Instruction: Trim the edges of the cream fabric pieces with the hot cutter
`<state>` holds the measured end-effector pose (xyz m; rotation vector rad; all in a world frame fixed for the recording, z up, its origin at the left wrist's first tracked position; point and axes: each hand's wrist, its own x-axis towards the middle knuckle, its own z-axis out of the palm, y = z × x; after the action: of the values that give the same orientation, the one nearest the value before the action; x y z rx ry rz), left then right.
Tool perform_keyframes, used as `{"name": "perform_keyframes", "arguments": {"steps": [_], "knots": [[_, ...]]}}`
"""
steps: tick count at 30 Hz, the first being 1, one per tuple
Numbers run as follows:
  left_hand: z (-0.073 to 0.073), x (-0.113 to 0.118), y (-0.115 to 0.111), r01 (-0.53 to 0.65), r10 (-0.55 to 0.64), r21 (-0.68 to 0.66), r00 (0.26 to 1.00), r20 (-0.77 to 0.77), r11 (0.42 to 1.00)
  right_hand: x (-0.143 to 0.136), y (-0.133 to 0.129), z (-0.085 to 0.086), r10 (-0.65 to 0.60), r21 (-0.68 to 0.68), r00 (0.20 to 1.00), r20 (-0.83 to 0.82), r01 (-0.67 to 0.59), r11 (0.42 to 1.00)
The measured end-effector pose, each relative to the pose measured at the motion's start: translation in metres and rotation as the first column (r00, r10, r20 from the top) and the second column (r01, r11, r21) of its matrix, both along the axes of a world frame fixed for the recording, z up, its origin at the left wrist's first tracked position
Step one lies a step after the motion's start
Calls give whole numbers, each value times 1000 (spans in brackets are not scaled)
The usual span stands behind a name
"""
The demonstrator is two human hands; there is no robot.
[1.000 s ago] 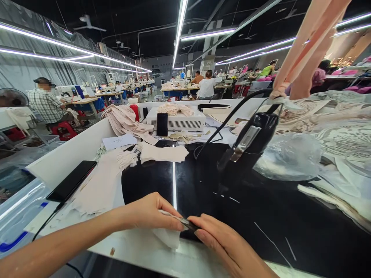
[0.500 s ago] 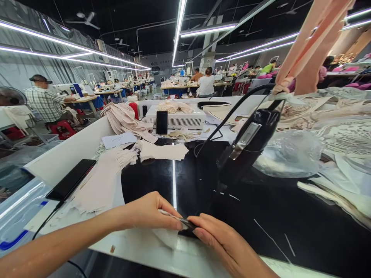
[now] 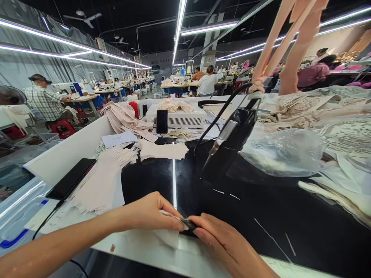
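Pinching limp, light-looking cloth (image 3: 168,237) by its edge in the left hand (image 3: 147,212), and gripping a dark, perhaps stiff piece (image 3: 190,223) beside it in the right hand (image 3: 224,239).

1. The table (image 3: 139,247) has a glossy black panel (image 3: 226,216) and a white near border. A low white wall (image 3: 62,156) bounds the left and far sides.
2. Left section: a black phone (image 3: 72,178) lies flat, face up, just beside pale cloth pieces (image 3: 100,183).
3. Far section: a vented white box (image 3: 176,120) sits behind a second phone (image 3: 162,122), which stands upright. A red spool (image 3: 133,109) stands left of the box.
4. Panel surface: white threads (image 3: 269,235) lie scattered.
5. Right section: a clear bag (image 3: 282,150) lies near a cloth pile (image 3: 333,112).
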<state>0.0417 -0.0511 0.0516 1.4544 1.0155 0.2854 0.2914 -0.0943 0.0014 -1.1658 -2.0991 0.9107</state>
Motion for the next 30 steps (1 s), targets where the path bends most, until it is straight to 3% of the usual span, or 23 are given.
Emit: {"name": "perform_keyframes", "arguments": {"steps": [8, 15, 23, 30], "knots": [[-4, 3, -1, 20, -20, -5, 1000, 11, 1000, -4, -1, -2, 3, 31, 1000, 11, -3, 1000], [-7, 4, -2, 14, -14, -16, 1000, -3, 1000, -4, 1, -15, 0, 72, 1000, 5, -1, 997], [-11, 2, -2, 22, -22, -19, 1000, -4, 1000, -6, 0, -3, 41, 17, 999, 12, -41, 999], [-9, 1, -4, 30, -30, -28, 1000, 3, 999, -7, -1, -6, 38, -10, 999, -8, -38, 999]]}}
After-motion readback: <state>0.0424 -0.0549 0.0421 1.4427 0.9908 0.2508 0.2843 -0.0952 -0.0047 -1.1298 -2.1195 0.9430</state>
